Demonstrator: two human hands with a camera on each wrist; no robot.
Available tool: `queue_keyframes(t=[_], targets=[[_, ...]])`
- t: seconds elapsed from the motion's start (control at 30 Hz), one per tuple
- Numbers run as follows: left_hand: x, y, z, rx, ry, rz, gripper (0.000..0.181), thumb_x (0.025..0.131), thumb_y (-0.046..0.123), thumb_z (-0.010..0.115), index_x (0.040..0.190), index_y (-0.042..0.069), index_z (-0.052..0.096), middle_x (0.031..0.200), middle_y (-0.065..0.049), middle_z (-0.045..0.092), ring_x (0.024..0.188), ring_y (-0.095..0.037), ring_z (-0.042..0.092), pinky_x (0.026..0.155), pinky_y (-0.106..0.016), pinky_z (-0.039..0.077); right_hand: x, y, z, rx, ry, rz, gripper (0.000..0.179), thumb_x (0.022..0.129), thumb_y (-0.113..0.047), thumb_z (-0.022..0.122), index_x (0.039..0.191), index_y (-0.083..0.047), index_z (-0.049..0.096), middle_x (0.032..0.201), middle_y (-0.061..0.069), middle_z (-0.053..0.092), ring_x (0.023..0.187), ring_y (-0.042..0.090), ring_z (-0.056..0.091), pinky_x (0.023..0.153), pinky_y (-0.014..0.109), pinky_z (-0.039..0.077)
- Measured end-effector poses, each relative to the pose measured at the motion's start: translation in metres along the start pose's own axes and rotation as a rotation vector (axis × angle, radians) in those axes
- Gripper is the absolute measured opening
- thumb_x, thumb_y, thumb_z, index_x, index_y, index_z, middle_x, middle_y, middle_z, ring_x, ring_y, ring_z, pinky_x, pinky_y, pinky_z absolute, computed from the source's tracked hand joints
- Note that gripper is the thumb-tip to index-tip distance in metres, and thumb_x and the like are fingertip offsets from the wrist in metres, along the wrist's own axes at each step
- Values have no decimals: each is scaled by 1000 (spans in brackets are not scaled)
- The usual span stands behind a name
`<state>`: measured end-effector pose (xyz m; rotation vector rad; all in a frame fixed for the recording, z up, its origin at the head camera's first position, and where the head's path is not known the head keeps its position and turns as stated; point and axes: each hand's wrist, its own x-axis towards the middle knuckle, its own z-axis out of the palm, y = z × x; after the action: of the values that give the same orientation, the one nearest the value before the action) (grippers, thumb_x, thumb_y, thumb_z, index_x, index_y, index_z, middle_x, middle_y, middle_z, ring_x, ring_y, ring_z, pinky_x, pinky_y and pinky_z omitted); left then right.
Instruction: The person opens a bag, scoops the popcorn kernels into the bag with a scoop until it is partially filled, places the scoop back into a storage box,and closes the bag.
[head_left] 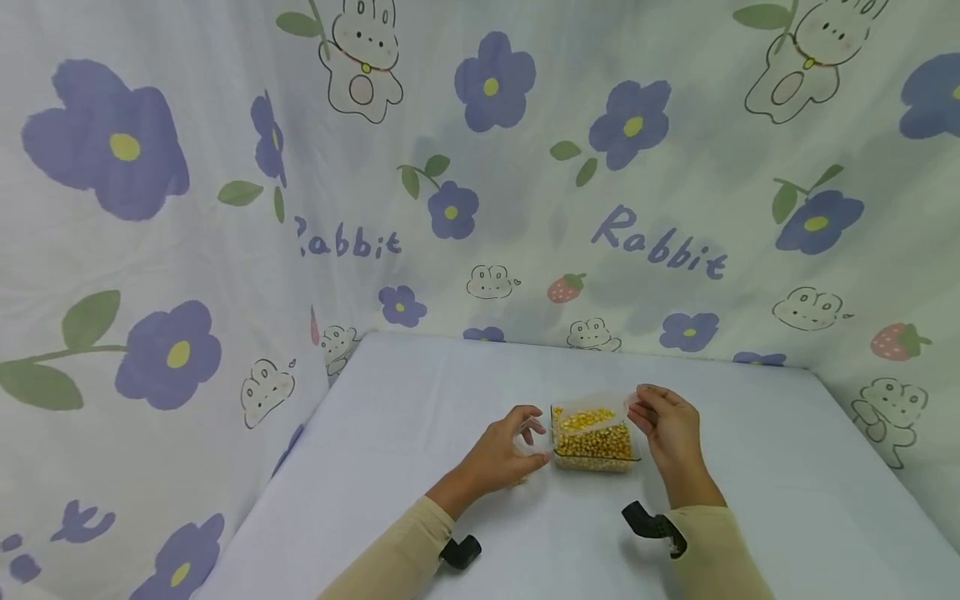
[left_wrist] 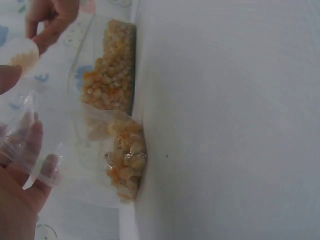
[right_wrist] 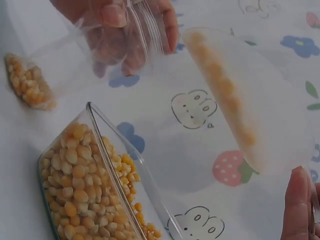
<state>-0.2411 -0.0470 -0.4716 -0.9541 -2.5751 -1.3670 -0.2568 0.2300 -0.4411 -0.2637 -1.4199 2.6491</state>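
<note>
A rectangular clear glass container full of yellow corn kernels stands on the white table. To its left, my left hand grips the upper part of a clear zip bag, fingers and thumb curved around its mouth. A small heap of kernels lies in the bag's bottom, which rests on the table beside the container. Behind and right of the container, my right hand pinches the edge of a translucent white scoop. A row of kernels shows through the scoop, tilted above the container and near the bag.
The white tabletop extends around the container. Behind it and at the sides hangs a white curtain printed with purple flowers and rabbits. Black wrist mounts stick out from both sleeves close to the table.
</note>
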Motion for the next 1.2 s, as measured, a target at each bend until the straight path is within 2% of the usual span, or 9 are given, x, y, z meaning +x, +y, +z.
queue_keyframes(t=[0.27,0.37,0.5,0.63,0.83,0.93,1.2], targets=[[0,1,1,7,-2,-6,55,88,24,75,132,17,43,111,-5,66,92,-9,58,75,-27,48,-5,6,12,-54,-20,-38,4,94,-5,64,93,-2,66,76,7,67,66,14,68,65,26,55],[1,0,2,-14,6,-3,55,89,22,74,133,11,43,108,-6,67,89,-9,59,78,-29,47,-6,8,16,-80,-10,-48,4,94,-5,64,94,-1,64,76,6,67,67,14,68,66,27,55],[0,-1,4,-57,11,-19,56,89,22,74,133,6,42,101,1,68,86,-8,59,80,-29,47,-9,12,18,-102,10,-61,4,94,-4,63,95,0,63,76,6,67,68,14,68,67,27,55],[0,0,6,-85,12,-58,55,89,25,73,133,10,43,98,10,66,85,-7,58,80,-29,46,-10,13,20,-110,12,-92,5,95,-3,62,96,2,62,76,7,66,67,14,68,67,28,56],[-1,2,7,-197,0,-157,55,88,26,75,132,17,45,97,8,64,89,-8,61,83,-32,47,-12,14,23,-131,-20,-125,10,96,-3,61,101,5,59,77,6,65,67,15,68,68,28,56],[-1,3,7,-226,-3,-206,56,87,26,76,132,18,45,98,6,63,91,-10,61,84,-34,46,-12,14,23,-144,-29,-127,11,96,-3,61,102,5,59,77,6,65,67,15,68,68,28,56],[0,2,10,-241,-6,-234,57,87,27,76,134,16,46,98,7,64,91,-11,62,85,-36,46,-11,13,24,-166,-16,-152,12,96,-3,61,102,6,59,77,6,65,65,15,67,67,29,56]])
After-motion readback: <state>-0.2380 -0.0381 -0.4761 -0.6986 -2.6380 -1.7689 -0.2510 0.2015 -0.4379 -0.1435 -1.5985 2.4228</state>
